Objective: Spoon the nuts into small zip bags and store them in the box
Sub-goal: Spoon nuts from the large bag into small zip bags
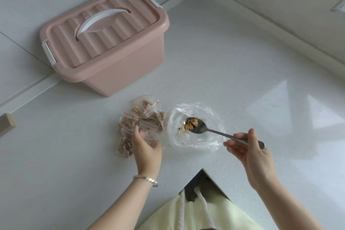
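The pink box (112, 69) stands at the back of the counter (242, 73), and its lid (104, 31) is on, so what is inside is hidden. In front of it lies a pile of small zip bags (130, 120), each filled with nuts. Just to the right of the pile is the big bag (211, 115), clear, open and almost empty; only some crumbs (182, 130) are in it. The right hand (250, 151) pinches the spoon (214, 132) by the handle and holds it over the big bag, with a few nuts (191, 123) in its bowl. The left hand (145, 145) curls round 1 empty bag (150, 136) beside the pile.
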